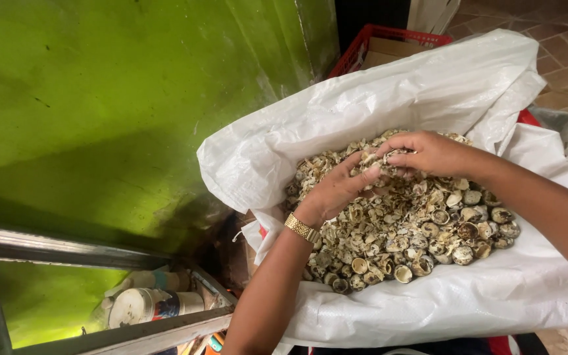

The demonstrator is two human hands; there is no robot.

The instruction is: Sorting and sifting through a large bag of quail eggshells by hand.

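green wall [100,98], glossy, scuffed paint. white woven sack [428,85], mouth rolled open, crinkly plastic weave, soft-sided. red crate [363,43] behind its far edge. inside, heaped toward the middle: broken shells [415,230], small rounded cups and jagged chips, pale tan, mottled brown. likely light, brittle, sharp-edged; best scooped loosely from beneath, not squeezed. left hand [336,187], gold watch [302,228] at wrist, fingers cupped under a small clump. right hand [428,152] just beside it, fingers curled over the same clump at the heap's far edge.
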